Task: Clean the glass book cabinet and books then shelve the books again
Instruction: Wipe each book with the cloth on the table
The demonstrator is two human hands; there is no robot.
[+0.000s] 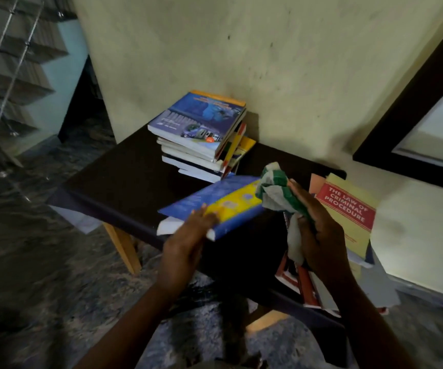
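Note:
My left hand (188, 235) holds a blue and yellow book (215, 201) by its near edge, tilted above the dark table (124, 177). My right hand (319, 230) grips a crumpled green and white cloth (276, 190), which touches the book's right end. A stack of several books (201, 134) stands at the back of the table against the wall. To the right lies another pile topped by a yellow book with a red label reading "The Law of Criminal Procedure" (348, 209).
The table has wooden legs (124, 246) and stands against a cream wall (268, 62). A dark-framed glass panel (428, 123) is at the right. A staircase with metal rails (9, 62) rises at the far left. The floor is dark patterned stone.

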